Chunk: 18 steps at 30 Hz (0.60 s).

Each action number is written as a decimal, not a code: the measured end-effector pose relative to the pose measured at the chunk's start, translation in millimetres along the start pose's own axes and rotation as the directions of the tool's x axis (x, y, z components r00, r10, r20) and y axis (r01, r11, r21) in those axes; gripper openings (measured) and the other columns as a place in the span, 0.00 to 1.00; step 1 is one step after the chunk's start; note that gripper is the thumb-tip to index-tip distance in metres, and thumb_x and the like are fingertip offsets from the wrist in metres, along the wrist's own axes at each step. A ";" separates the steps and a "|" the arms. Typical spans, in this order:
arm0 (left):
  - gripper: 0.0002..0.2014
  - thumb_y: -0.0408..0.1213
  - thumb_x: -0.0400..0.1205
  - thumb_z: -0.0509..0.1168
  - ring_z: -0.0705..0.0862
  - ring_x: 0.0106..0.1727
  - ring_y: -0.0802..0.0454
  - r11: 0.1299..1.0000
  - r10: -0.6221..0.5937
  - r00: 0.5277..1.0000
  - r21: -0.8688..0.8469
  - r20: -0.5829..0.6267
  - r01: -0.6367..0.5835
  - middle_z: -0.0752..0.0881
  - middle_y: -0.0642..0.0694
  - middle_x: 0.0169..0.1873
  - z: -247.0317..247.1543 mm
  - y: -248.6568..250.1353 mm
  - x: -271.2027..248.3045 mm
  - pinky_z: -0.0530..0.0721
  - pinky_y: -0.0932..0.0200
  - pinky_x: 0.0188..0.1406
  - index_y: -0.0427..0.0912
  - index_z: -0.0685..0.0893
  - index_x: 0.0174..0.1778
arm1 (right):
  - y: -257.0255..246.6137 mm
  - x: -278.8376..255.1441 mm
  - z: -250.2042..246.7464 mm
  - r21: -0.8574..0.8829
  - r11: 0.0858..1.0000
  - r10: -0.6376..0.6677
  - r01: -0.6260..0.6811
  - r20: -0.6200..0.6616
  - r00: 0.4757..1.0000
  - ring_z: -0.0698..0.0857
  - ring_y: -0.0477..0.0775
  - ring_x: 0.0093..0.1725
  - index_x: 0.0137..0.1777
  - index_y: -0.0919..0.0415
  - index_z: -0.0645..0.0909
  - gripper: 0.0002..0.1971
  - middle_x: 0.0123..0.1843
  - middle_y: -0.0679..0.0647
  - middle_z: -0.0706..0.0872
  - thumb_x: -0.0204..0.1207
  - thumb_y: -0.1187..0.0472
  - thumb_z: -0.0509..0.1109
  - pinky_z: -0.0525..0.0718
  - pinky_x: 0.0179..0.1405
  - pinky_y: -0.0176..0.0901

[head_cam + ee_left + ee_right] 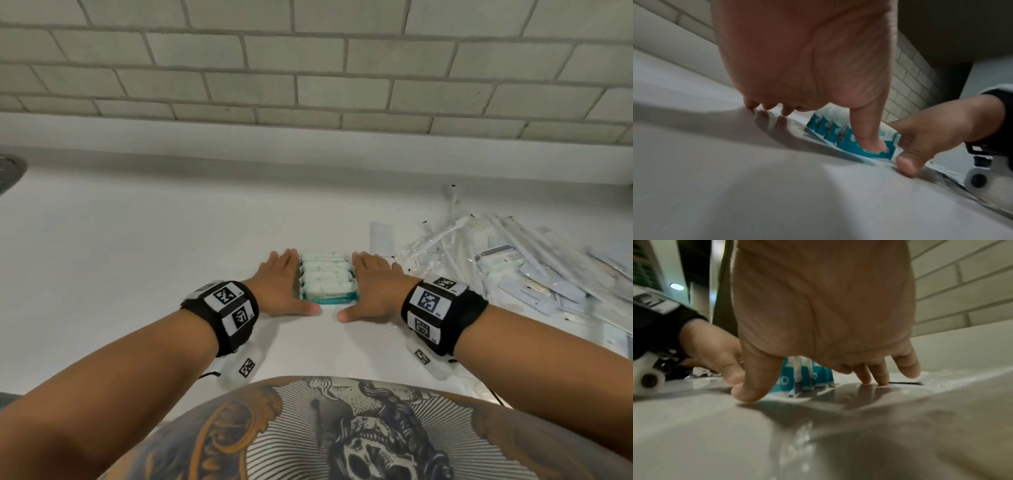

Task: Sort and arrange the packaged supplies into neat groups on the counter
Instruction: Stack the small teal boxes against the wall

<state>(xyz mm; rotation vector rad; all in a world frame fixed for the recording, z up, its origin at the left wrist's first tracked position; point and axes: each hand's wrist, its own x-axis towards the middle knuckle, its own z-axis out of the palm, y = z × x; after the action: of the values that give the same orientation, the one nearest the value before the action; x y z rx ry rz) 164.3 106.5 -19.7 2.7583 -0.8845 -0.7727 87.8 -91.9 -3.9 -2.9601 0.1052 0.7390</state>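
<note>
A tidy row of several white and teal packets (327, 281) lies on the white counter (137, 260), centre of the head view. My left hand (284, 284) lies flat against the row's left side, fingers straight, thumb (871, 142) at the near teal end (840, 138). My right hand (371, 286) mirrors it on the right side, fingers straight, thumb (752, 386) beside the packets (807, 378). Both hands press the row from either side without curling round it.
A loose heap of clear and white packaged supplies (513, 267), with long wrapped sticks, sprawls at the right. A flat white sachet (381, 236) lies just behind my right hand. A metal rim (10, 171) shows at the far left. A tiled wall (308, 68) backs the counter.
</note>
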 end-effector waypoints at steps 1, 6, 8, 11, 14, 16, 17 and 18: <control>0.61 0.74 0.68 0.64 0.36 0.83 0.35 1.000 0.007 0.999 0.021 0.031 -0.008 0.38 0.41 0.84 2.3 1.1 2.6 0.44 0.36 0.80 0.47 0.35 0.84 | -1.7 1.3 2.8 -0.010 1.000 0.000 0.000 0.010 1.000 0.43 0.63 0.85 0.84 0.62 0.33 0.65 0.87 0.58 0.40 0.64 0.25 0.67 0.50 0.82 0.66; 0.61 0.80 0.62 0.52 0.28 0.82 0.36 0.999 0.023 0.996 0.028 0.081 -0.026 0.33 0.41 0.83 8.7 1.1 10.0 0.38 0.33 0.79 0.50 0.32 0.84 | -3.9 6.3 4.4 0.031 0.999 0.012 -0.014 0.038 0.999 0.37 0.64 0.85 0.84 0.61 0.31 0.59 0.86 0.58 0.36 0.70 0.26 0.60 0.44 0.81 0.70; 0.63 0.81 0.58 0.48 0.28 0.81 0.36 0.999 0.024 0.996 0.021 0.090 -0.026 0.32 0.41 0.83 9.3 -0.7 10.2 0.38 0.34 0.79 0.50 0.32 0.83 | -4.3 5.3 3.8 0.030 0.999 0.019 -0.020 0.042 0.999 0.37 0.63 0.85 0.84 0.61 0.31 0.58 0.86 0.58 0.35 0.71 0.26 0.60 0.43 0.81 0.69; 0.61 0.79 0.64 0.54 0.29 0.82 0.36 1.000 0.020 0.997 -0.005 0.075 -0.019 0.33 0.41 0.83 10.6 -2.1 10.7 0.37 0.35 0.79 0.49 0.32 0.84 | -3.8 5.2 3.6 0.042 0.999 0.014 -0.015 0.025 1.000 0.38 0.63 0.85 0.84 0.62 0.32 0.59 0.87 0.57 0.37 0.70 0.27 0.61 0.45 0.81 0.69; 0.62 0.72 0.69 0.65 0.31 0.83 0.38 0.997 -0.005 1.000 -0.083 0.018 0.007 0.34 0.43 0.84 10.8 -4.0 7.9 0.38 0.38 0.80 0.46 0.31 0.83 | 2.4 1.4 -3.1 0.079 0.997 0.025 -0.027 0.025 0.999 0.45 0.61 0.85 0.84 0.62 0.35 0.63 0.87 0.56 0.43 0.65 0.27 0.68 0.51 0.82 0.65; 0.67 0.68 0.66 0.71 0.33 0.84 0.41 0.983 -0.029 0.999 -0.180 -0.015 0.026 0.35 0.45 0.84 8.5 -3.7 4.4 0.37 0.39 0.80 0.43 0.28 0.82 | 7.7 -2.9 -12.7 0.134 0.990 0.041 -0.048 0.051 0.998 0.51 0.59 0.85 0.85 0.60 0.36 0.66 0.86 0.55 0.47 0.61 0.30 0.74 0.58 0.81 0.61; 0.70 0.67 0.65 0.74 0.33 0.84 0.41 0.974 -0.033 0.999 -0.224 -0.026 0.027 0.37 0.46 0.85 6.4 -2.3 2.2 0.37 0.38 0.81 0.43 0.26 0.81 | 9.2 -4.2 -17.8 0.164 0.985 0.038 -0.047 0.056 0.998 0.52 0.59 0.84 0.85 0.59 0.35 0.67 0.86 0.55 0.48 0.60 0.32 0.77 0.60 0.80 0.59; 0.72 0.66 0.63 0.76 0.34 0.84 0.42 0.966 -0.031 0.999 -0.257 -0.035 0.021 0.40 0.47 0.85 5.5 -2.1 2.3 0.37 0.38 0.81 0.44 0.25 0.81 | 9.8 -5.4 -21.3 0.186 0.982 0.025 -0.033 0.046 0.999 0.53 0.59 0.84 0.85 0.58 0.35 0.68 0.86 0.55 0.48 0.59 0.34 0.79 0.61 0.80 0.58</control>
<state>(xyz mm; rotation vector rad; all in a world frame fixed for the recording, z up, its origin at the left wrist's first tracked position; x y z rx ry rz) 164.1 107.0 -25.9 2.5524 -0.6875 -0.7755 92.1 -103.6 16.7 -2.7683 0.2033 0.7526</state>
